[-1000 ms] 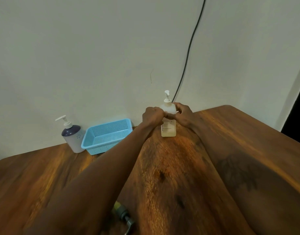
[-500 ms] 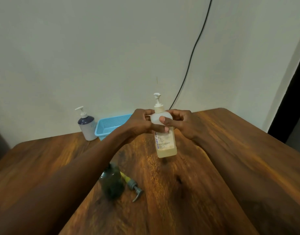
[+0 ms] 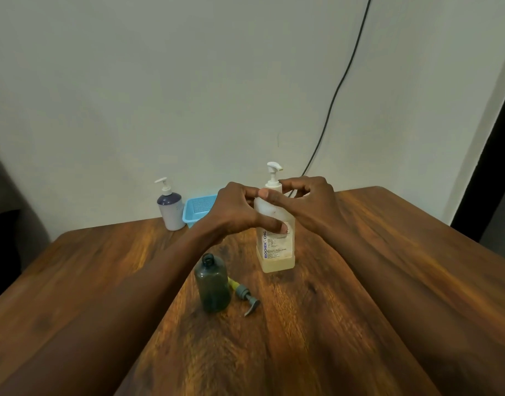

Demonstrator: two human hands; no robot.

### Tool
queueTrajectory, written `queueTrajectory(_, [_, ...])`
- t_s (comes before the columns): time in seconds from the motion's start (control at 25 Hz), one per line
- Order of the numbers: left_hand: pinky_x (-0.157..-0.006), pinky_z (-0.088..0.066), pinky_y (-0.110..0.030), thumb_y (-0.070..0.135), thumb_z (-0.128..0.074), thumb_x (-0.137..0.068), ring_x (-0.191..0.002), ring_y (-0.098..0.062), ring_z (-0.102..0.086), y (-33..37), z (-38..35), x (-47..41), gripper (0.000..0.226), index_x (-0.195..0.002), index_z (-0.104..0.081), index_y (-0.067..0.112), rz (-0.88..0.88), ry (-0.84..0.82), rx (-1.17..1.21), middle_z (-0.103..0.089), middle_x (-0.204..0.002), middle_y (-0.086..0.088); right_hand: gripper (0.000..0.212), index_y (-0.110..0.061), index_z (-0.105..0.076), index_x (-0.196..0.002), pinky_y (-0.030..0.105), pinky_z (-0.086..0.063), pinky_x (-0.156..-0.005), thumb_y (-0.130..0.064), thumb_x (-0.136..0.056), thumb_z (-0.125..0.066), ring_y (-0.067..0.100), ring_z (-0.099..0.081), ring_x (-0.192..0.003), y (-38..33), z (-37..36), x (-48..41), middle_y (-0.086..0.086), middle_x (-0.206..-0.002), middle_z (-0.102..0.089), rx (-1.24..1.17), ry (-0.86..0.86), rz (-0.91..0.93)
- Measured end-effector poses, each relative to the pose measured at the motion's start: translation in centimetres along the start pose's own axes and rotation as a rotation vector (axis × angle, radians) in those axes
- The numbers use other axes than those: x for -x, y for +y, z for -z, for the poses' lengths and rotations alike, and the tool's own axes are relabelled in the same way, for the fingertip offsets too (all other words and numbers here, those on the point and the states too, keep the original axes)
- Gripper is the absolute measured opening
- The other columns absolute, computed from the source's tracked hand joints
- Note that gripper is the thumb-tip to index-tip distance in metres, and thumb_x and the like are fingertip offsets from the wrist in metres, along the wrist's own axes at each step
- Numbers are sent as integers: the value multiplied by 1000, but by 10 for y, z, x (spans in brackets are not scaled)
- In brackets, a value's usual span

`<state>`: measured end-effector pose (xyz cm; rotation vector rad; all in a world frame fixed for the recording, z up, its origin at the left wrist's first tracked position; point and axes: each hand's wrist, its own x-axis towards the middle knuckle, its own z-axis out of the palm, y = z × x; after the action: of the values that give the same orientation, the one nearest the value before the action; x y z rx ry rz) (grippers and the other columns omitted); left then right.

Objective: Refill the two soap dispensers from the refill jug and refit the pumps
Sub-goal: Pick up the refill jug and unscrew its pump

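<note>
Our left hand [image 3: 237, 215] is gripping the refill jug [image 3: 275, 252] on the table [image 3: 388, 281], hiding its shoulder; right hand [image 3: 314, 204] prob. pinching the neck. Basket [image 3: 198, 205] half-hidden at 10 o'clock, open dispenser [image 3: 212, 284] at 7.

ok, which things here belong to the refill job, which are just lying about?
Job: Biochek pump bottle, held by left hand and right hand; open dark green bottle; its loose pump; purple-and-white dispenser.
Lying about: blue basket; black cable.
</note>
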<state>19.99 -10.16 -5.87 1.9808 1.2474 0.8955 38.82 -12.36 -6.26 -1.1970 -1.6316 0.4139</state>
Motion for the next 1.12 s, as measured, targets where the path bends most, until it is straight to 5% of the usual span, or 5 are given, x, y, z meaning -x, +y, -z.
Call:
queueTrajectory(0.4, [-89,-62,-44,27,-97,-64,-93,-18,-78,-4,6,-4,52,-110,-77,14,-24,-135,66,-80,-102,1,35,-14,-81,-93,43,-57,-73,-48,-88,-74,23,-68,-81,11,-2,-22,6,-87,-72,-74,-138,112])
queueTrajectory(0.6, [-90,-62,-46,36,-98,-58,-94,-19,-78,-10,5,-5,59,-110,-77,15,-15,-122,76,-80,-103,1,29,-25,-77,-116,36,-60,-93,-43,-93,-70,11,-70,-105,12,3,-17,-11,-114,-76,-192,-297,-1])
queueTrajectory(0.8, [-87,-63,-41,36,-99,-59,-89,-13,-78,-4,-2,-8,52,-103,-79,21,-7,-27,21,-80,-97,8,42,-21,-72,-91,28,-57,-67,-54,-69,-88,4,-60,-69,9,-4,-12,-8,-81,-70,-133,6,-57])
queueTrajectory(1.0, [-86,-63,-42,34,-99,-57,-89,-13,-78,-7,-5,-10,53,-103,-79,19,26,-27,27,-81,-97,6,28,-21,-72,-124,31,-57,-91,-32,-100,-65,3,-68,-104,3,10,-10,-7,-116,-74,-211,-227,-91])
queueTrajectory(1.12, [-83,-64,-37,33,-99,-58,-85,-9,-78,-6,-11,-12,46,-98,-79,22,5,-11,10,-80,-94,9,24,-28,-70,-111,32,-55,-85,-47,-100,-60,2,-66,-95,-2,7,-4,-15,-102,-71,-124,-223,-56])
